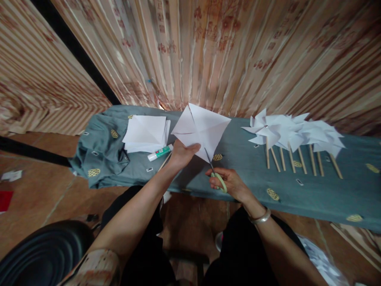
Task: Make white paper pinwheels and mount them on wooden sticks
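Left of the pinwheels (269,128), the left hand (183,153) pinches a slit paper square (207,126); light and limp, it should be held mid-sheet. The right hand (230,183) grips scissors (222,182), seemingly at the paper's near corner.

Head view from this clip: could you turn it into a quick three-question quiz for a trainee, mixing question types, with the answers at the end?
1. Multiple choice: what does the right hand hold? a) glue stick b) scissors c) wooden stick
2. True or false: the pinwheels lie to the right of the paper sheet in the left hand.
3. Short answer: apart from the corner where the scissors are, at which two corners of the sheet, as pictured, do cuts show?

Key: 1. b; 2. true; 3. top and left.
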Available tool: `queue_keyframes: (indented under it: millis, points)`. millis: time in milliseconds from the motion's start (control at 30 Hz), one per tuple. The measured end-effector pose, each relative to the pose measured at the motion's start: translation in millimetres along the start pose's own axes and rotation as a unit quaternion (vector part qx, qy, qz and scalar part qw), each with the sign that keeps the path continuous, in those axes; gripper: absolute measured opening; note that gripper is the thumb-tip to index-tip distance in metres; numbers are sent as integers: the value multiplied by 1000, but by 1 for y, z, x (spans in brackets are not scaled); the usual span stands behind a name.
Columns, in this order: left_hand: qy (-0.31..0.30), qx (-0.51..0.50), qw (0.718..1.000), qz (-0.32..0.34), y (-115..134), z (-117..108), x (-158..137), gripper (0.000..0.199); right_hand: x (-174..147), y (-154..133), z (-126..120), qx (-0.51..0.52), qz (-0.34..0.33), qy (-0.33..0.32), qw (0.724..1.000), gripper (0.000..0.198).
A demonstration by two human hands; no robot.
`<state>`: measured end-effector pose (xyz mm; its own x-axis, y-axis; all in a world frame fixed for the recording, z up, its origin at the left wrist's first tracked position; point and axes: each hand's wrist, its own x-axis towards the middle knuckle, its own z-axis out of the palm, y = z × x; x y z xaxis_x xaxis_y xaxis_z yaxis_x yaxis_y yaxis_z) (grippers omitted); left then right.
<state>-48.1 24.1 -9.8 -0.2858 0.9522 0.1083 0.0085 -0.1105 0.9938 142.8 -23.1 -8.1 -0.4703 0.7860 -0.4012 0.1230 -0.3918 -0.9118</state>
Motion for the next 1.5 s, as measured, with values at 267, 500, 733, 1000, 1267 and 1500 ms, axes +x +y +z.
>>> queue_keyframes:
  millis: [267,500,733,1000,1267,1500]
  points:
    - [-10,-4,1000,-20,3,4,-6,39,0,2,-2,-13,-22,-7,1000,52]
    - [-7,-9,1000,-24,1,2,-5,40,1,5,-1,-7,-13,9,1000,54]
    - [-6,-26,999,-32,8,3,-7,39,3,6,-2,-5,-19,3,1000,53]
    - [-23,-45,997,-59,14,4,-14,36,3,5,0,-3,-29,7,1000,54]
    - [-26,-45,997,-63,16,4,-15,32,3,4,-1,4,-22,21,1000,56]
    - [-27,-51,996,-62,12,7,-16,35,5,6,0,5,-44,20,999,55]
